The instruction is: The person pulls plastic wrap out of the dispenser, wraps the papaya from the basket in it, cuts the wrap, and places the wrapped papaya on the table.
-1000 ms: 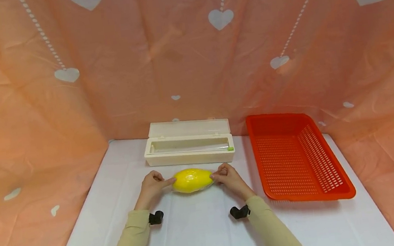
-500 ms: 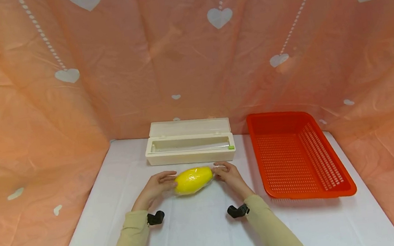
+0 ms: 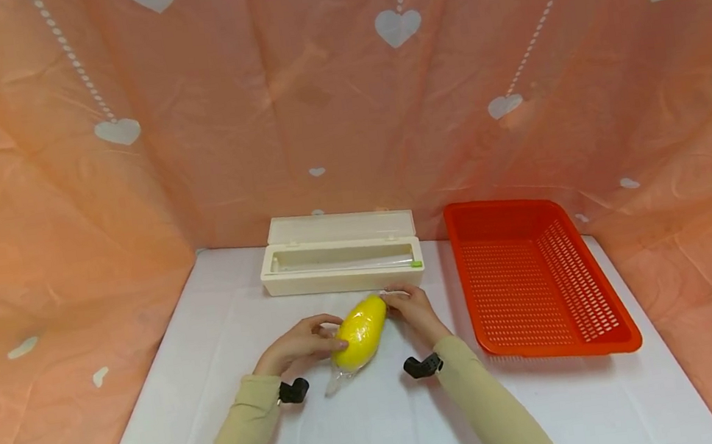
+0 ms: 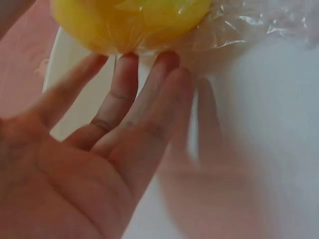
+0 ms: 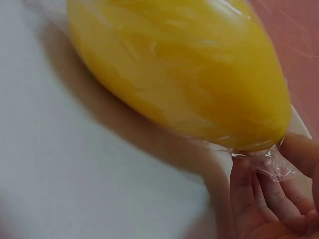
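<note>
A glossy yellow mango (image 3: 362, 334) in clear plastic film lies slanted between my two hands, above the white table. Its near end has a loose tail of film (image 3: 338, 381). My left hand (image 3: 300, 343) has its thumb on the near end and its fingers along the far side; in the left wrist view the fingertips (image 4: 127, 62) touch the wrapped underside. My right hand (image 3: 415, 311) holds the far tip. Seen from the right wrist, the thumb is at that tip, with the fingers below around a bunched bit of film (image 5: 271, 162).
Behind the mango stands a cream wrap box (image 3: 343, 280), lid (image 3: 339, 227) raised, with a clear roll and a green slider (image 3: 416, 264) at its front edge. To the right is a red perforated basket (image 3: 519, 298). An orange curtain with white hearts encloses the table (image 3: 370, 442).
The mango has turned from lying crosswise to slanting, its left end swinging toward me. My left hand has moved right with that end, and the film tail has come into sight.
</note>
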`<state>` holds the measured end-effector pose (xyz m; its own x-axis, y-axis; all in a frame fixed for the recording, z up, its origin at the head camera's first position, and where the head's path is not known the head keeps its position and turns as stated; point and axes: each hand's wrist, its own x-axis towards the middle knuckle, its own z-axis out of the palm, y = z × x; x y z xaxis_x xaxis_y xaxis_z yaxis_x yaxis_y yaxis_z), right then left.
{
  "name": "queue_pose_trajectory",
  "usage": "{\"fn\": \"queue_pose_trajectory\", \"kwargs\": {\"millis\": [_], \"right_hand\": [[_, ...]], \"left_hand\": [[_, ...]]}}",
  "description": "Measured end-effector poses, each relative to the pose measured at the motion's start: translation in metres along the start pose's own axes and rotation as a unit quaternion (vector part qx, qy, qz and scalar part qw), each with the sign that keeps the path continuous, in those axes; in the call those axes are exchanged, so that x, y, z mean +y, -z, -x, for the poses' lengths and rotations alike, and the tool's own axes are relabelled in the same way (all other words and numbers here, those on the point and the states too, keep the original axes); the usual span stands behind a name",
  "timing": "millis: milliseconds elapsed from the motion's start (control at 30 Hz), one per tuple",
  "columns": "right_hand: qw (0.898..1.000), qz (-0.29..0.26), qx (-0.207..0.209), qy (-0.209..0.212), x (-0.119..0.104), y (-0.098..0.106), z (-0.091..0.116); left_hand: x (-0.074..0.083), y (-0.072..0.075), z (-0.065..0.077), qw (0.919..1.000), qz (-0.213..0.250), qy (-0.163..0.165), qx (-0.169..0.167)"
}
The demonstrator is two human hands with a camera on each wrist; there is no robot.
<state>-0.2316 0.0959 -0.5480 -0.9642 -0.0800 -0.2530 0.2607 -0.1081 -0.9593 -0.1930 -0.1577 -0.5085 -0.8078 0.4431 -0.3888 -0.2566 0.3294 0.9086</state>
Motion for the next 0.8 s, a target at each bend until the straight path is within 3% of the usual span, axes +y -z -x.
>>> {"fn": "queue_pose_trajectory", "kwargs": {"millis": [167,500,700,800], "right_hand": [[1.0,0.009,0.002,-0.003,0.001,-0.002,-0.004],[0.999,-0.018,-0.02,-0.03,0.0,0.003,-0.003],[0.997,0.061,-0.02,0.037,-0.001,0.01,0.008],[0.983,0.143,-0.035,0.107,-0.002,0.011,0.018]], "left_hand": [[-0.002,-0.006,-0.007,0.9985,0.055,0.0,0.001],[-0.002,-0.012,-0.01,0.9948,0.101,0.003,-0.004],[-0.003,-0.017,-0.012,0.992,0.125,0.013,0.004],[-0.005,-0.018,-0.012,0.9913,0.13,0.017,0.011]]}}
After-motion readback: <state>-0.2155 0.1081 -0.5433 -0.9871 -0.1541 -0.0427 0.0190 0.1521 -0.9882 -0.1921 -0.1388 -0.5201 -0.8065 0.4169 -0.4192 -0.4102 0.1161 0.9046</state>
